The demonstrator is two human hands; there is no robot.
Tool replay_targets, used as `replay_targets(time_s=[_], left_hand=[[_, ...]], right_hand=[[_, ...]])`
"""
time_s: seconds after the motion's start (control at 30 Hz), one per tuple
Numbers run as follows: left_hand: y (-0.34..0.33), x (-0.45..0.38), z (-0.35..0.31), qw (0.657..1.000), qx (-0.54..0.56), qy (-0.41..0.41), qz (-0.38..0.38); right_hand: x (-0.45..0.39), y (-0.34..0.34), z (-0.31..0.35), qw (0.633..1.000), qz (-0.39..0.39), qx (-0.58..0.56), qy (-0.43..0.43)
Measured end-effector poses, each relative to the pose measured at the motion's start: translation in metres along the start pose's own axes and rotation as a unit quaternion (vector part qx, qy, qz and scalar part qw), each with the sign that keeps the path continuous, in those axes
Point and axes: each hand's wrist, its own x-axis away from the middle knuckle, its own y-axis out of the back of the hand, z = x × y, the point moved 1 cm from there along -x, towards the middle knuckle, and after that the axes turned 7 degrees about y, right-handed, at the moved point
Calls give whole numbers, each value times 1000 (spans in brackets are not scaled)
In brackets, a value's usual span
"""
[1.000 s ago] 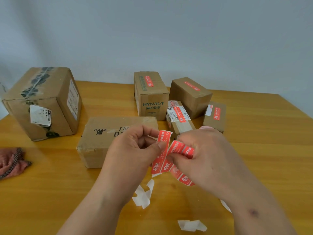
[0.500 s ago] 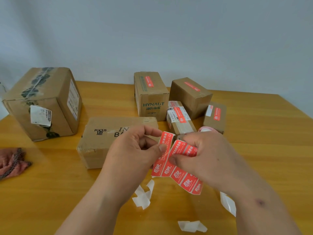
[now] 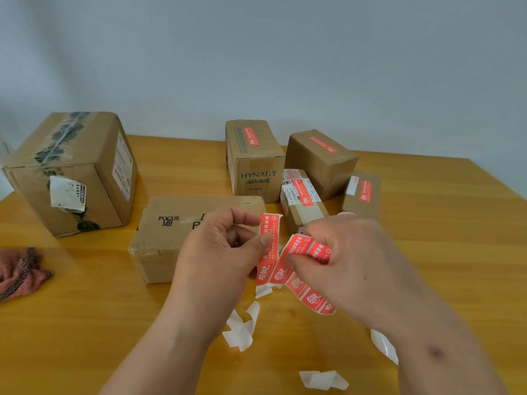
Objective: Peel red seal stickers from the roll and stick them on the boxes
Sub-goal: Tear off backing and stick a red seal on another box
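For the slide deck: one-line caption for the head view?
Left hand peels a red sticker from the strip held by the right hand, boxes behind.

Soft even daylight, slight wide-angle bending

4 small boxes [image 3: 319,166] cluster behind the hands; a flat box [image 3: 171,232] lies left of them, a big box [image 3: 71,172] farther left, paper scraps [image 3: 239,329] in front.

Head view: worn on the person's head, facing forward and down.
Nearness: close over the hands [image 3: 285,266].
Farther: desk [image 3: 427,223], wall behind.
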Motion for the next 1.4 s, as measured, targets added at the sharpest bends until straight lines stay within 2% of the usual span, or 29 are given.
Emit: replay_targets(time_s=[0.33,0.53,0.8,1.07,1.13,1.3,1.4], left_hand=[[7,4,-6,998,-43,7,47],[6,-1,0,999,-34,-4,12],[10,-2,1,999,-33,-19,-21],[16,-4,0,997,-33,-43,-52],[18,-5,-1,997,-29,-43,-54],[14,-3,-5,999,8,-29,-10],[12,0,-6,999,12,-26,15]], right_hand=[[3,1,-2,1000,-5,-28,-12],[5,2,-2,998,4,-55,-20],[8,6,-8,988,-1,-150,-42],[9,12,-21,969,-40,-229,-80],[7,10,-24,972,-46,-210,-100],[-5,-13,-26,994,-26,-47,-96],[-7,-18,-20,993,-66,-18,-93]])
